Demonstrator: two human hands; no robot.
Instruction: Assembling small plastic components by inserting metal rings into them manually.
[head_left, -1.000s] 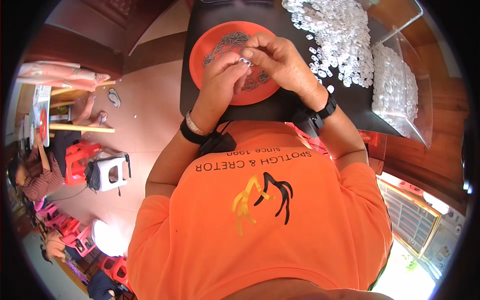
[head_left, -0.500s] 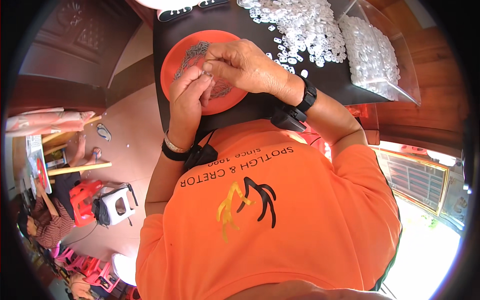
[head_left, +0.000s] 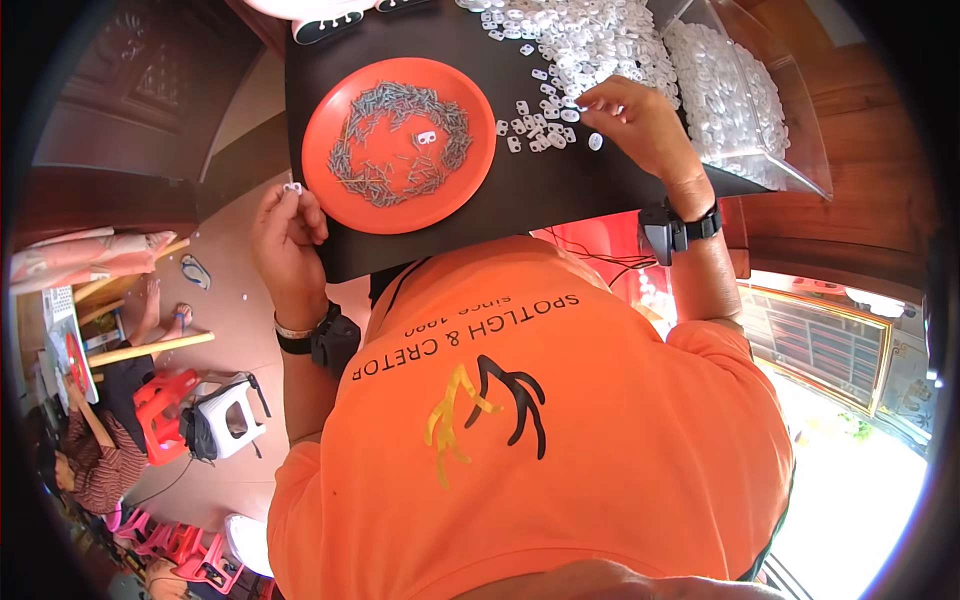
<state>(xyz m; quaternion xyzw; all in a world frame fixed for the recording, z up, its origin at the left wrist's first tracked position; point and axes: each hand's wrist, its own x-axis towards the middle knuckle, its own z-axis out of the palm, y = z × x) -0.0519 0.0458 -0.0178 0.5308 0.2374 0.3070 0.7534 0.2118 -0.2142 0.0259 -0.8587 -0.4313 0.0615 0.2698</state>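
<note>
Pinching white piece (head_left: 292,188), left hand (head_left: 286,236); orange shirt (head_left: 540,510) bears upside-down lettering (head_left: 447,344).

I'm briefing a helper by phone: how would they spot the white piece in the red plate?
On the black table, find the round red plate. Inside lies a ring of thin grey screw-like pieces; the white two-holed piece sits right of the plate's middle. It alone there is white, broad and flat.

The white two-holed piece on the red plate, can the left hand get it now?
Probably yes: the left hand is just beside the red plate, and nothing covers the white two-holed piece. But that hand holds another small white piece.
</note>
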